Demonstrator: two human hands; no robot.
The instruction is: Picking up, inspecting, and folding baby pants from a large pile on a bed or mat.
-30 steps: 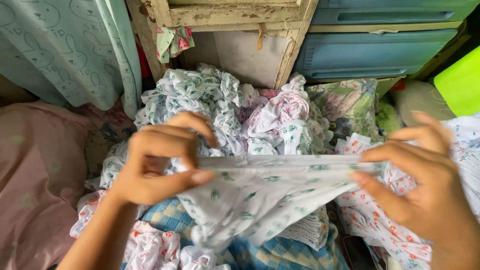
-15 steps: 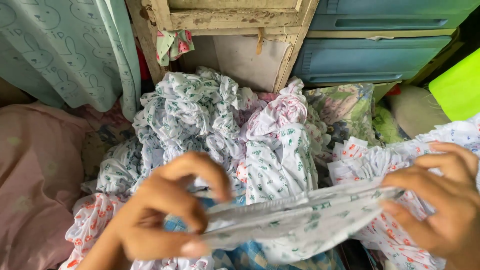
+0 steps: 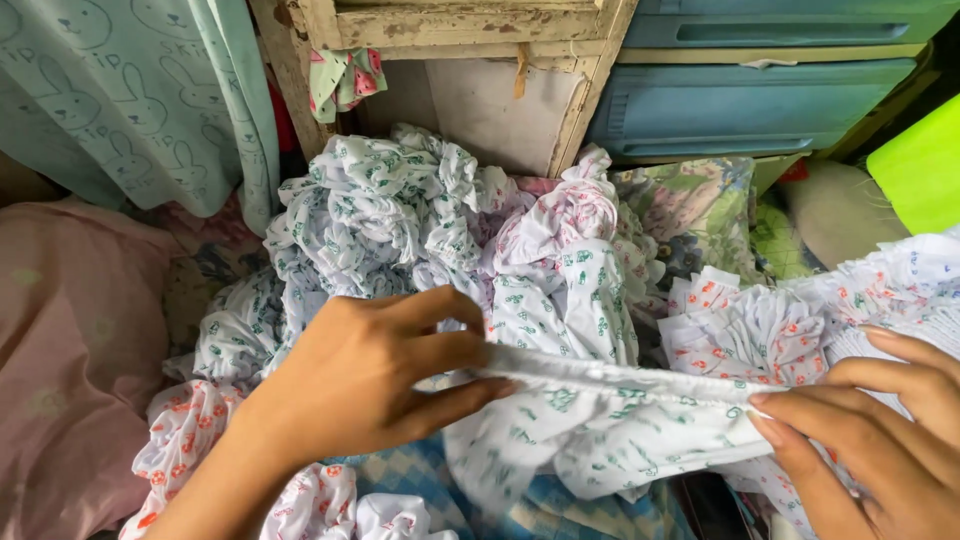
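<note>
The left hand (image 3: 365, 375) and right hand (image 3: 880, 430) pinched a white printed garment (image 3: 600, 420) by its hem, stretching it flat. It hung in front of the crumpled clothes pile (image 3: 400, 210)

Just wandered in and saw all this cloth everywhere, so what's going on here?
A person is holding a small white garment with green print stretched between both hands: the left hand pinches one end, the right hand the other. Behind it lies a crumpled heap of printed clothes, in front of a worn wooden frame and blue plastic drawers.
</note>
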